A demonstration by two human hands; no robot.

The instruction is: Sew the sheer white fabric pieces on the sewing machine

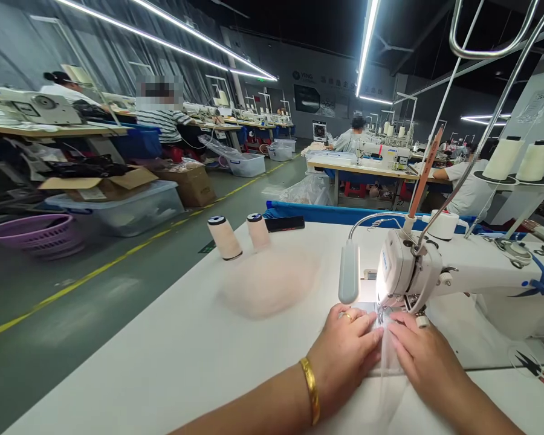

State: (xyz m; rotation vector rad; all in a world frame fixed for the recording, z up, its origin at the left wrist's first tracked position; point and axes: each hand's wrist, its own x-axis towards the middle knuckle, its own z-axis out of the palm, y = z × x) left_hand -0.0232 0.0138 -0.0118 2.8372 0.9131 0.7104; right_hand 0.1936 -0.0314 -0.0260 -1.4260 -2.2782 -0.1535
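Note:
A strip of thin, sheer white fabric runs under the needle of the white sewing machine and trails down toward me. My left hand, with a ring and a gold bangle, is closed on the fabric's left side, fingertips close to the presser foot. From the other side, my right hand pinches the same fabric just right of the needle. The exact grip of the fingertips is partly hidden. A small lamp hangs left of the machine head. Farther left lies a blurred heap of pale, sheer material.
Two thread cones and a dark flat case stand at the table's far edge. Red-handled snips lie at right. Thread spools sit on a stand. A purple basket and boxes line the aisle; several people sit at other machines.

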